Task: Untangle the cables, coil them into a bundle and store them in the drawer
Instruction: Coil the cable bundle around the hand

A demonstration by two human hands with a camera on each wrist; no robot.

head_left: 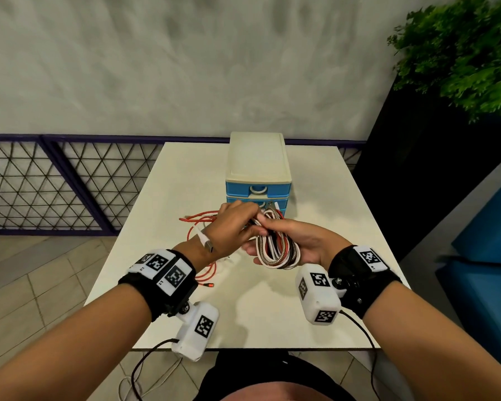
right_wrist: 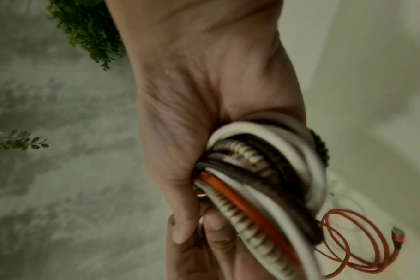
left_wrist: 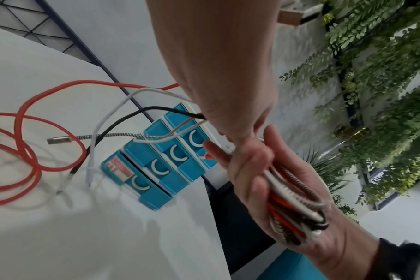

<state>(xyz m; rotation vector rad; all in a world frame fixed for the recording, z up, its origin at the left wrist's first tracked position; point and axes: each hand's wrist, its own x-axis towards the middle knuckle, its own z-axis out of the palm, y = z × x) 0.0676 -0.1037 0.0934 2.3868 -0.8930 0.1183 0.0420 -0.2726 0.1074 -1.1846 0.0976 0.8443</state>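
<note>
My right hand (head_left: 275,231) lies palm up over the table and grips a coiled bundle of cables (head_left: 278,251), white, red, black and braided; its thumb lies across the loops (right_wrist: 264,170). At the top of the coil my left hand (head_left: 243,218) pinches the loose strands. From it trail a red cable (left_wrist: 24,132), a white one (left_wrist: 103,121), a black one (left_wrist: 122,119) and a braided one ending in a USB plug (left_wrist: 60,140). Another plug (head_left: 209,246) lies over my left wrist. The blue drawer unit (head_left: 258,169) stands just behind the hands.
Red cable loops (head_left: 206,273) lie on the white table (head_left: 272,314) under my left wrist. A mesh railing (head_left: 41,183) runs to the left. A dark planter with green foliage (head_left: 460,53) stands at the right, with a blue seat (head_left: 489,270) below it.
</note>
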